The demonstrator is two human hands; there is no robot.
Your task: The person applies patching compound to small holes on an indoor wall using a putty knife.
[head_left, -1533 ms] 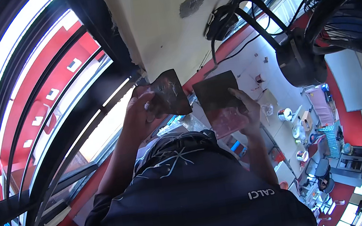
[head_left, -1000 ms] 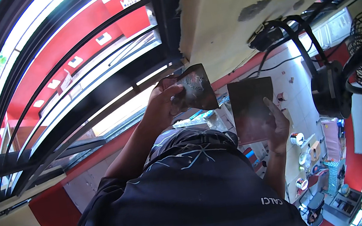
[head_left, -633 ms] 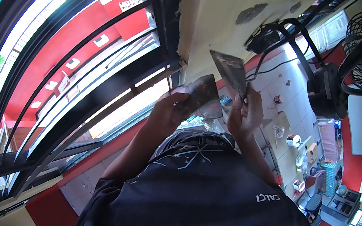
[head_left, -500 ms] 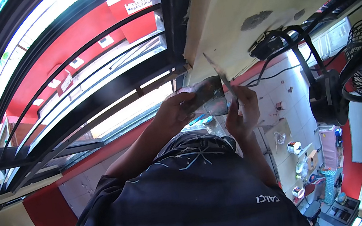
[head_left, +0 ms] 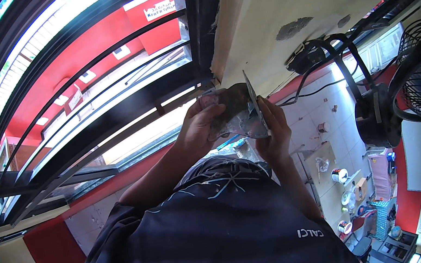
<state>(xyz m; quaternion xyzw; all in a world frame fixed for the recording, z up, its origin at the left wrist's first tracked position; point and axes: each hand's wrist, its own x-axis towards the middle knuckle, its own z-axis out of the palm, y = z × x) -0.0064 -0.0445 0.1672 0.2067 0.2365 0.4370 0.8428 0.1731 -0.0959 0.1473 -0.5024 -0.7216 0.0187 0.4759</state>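
Note:
My left hand (head_left: 198,129) is closed on a dark, shiny flat piece with grey smears (head_left: 235,106), its thumb lying on top. Whether that piece is a stiff plate or a filled plastic bag, I cannot tell. In my right hand (head_left: 275,131) is a thin flat scraper (head_left: 254,103), seen nearly edge-on and tilted upward. The scraper's face stands against the right edge of the dark piece. Both hands are in front of my chest, just below the corner of the window frame and the cream wall.
A barred black window (head_left: 122,98) fills the upper left. The cream wall (head_left: 253,20) bears grey patches. On the right hang a black wall fan (head_left: 379,116) and cables. Far below, tubs (head_left: 340,175) and other items stand on the tiled floor (head_left: 311,121).
The scraper has swung from slanting up and away to lying close along the dark piece's right edge. My right hand has turned and moved slightly left; the left hand keeps its hold.

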